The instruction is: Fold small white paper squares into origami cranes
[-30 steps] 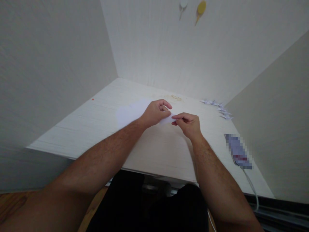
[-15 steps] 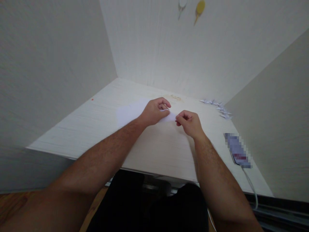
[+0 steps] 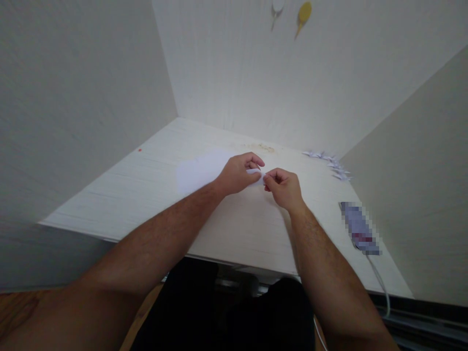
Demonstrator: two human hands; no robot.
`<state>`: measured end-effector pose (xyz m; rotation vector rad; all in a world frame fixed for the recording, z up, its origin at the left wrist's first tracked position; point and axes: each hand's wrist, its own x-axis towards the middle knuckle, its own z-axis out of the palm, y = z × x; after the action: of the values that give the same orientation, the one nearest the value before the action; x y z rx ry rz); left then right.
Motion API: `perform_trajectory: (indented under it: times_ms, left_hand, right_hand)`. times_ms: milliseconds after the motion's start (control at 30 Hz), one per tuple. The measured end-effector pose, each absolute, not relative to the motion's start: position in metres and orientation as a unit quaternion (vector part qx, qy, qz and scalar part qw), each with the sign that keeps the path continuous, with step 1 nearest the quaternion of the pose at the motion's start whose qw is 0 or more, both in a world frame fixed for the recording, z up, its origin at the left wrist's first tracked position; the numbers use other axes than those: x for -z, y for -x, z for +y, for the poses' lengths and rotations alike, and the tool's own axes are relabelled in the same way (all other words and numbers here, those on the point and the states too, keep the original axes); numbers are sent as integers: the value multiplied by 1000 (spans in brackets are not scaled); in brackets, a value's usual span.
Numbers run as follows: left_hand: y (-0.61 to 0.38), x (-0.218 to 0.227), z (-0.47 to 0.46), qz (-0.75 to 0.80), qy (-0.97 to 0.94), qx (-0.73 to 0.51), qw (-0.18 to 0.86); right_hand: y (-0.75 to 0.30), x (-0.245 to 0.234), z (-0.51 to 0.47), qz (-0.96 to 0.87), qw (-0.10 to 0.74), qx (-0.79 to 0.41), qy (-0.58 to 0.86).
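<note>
My left hand (image 3: 238, 173) and my right hand (image 3: 284, 188) meet over the middle of a pale wooden desk (image 3: 153, 190). Both pinch a small white piece of paper (image 3: 257, 176) between their fingertips; only a sliver of it shows between the hands. A larger white sheet (image 3: 199, 171) lies flat on the desk just left of my left hand, partly under my wrist.
Several small folded paper figures (image 3: 331, 162) lie at the desk's far right corner. A blurred-out flat object (image 3: 360, 228) with a cable (image 3: 380, 282) rests near the right edge. White walls close in the desk on three sides. A yellow thing (image 3: 304, 13) hangs on the back wall.
My right hand has moved left toward my left hand, so the gap between them has closed and less of the small paper shows. My left hand has shifted slightly right.
</note>
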<state>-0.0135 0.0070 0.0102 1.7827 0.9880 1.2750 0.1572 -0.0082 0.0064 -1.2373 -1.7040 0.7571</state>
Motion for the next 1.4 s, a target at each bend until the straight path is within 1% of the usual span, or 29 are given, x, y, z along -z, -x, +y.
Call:
perform_trajectory:
  times_ms: [100, 267, 333, 400, 467, 567, 667, 733, 867, 933, 1067, 1167, 1233, 1300, 1400]
  left_hand:
    - [9, -6, 6, 379, -695, -500, 351]
    - [10, -9, 8, 395, -628, -507, 440]
    - [15, -13, 11, 406, -587, -530, 458]
    - [21, -18, 15, 413, -540, -574, 457]
    - [24, -22, 16, 418, -536, -581, 447]
    - [23, -22, 14, 429, -619, -500, 427]
    - [17, -17, 10, 435, -706, -419, 371]
    - [15, -14, 8, 438, -720, -407, 353]
    - [17, -13, 8, 448, -691, -427, 373]
    - [18, -14, 9, 460, -662, -444, 392]
    - [22, -16, 12, 461, -609, -451, 461]
    - [24, -17, 14, 385, -555, -465, 572]
    - [26, -18, 13, 316, -527, -469, 635]
    - [28, -18, 12, 276, -528, -461, 658]
    - [29, -18, 10, 259, -533, -471, 654]
  right_hand:
    - [-157, -6, -9, -697, 430, -279, 502]
    - [-158, -6, -9, -710, 419, -275, 494]
    - [-159, -6, -8, -716, 416, -272, 490]
    - [-162, -7, -7, -706, 425, -278, 493]
    - [-163, -7, -7, -688, 440, -295, 497]
    - [-162, -6, -7, -680, 441, -308, 498]
    - [-158, -3, -8, -699, 428, -285, 497]
    - [-156, -2, -8, -715, 421, -267, 490]
    - [-158, -4, -7, -729, 402, -259, 488]
    - [-162, -7, -6, -713, 400, -288, 499]
    - [-167, -11, -5, -648, 417, -400, 496]
    - [-169, -11, -4, -589, 443, -494, 461]
    - [-169, -11, -5, -552, 444, -556, 435]
    - [-169, -12, -5, -526, 426, -604, 422]
    - [-170, -14, -6, -503, 406, -635, 423]
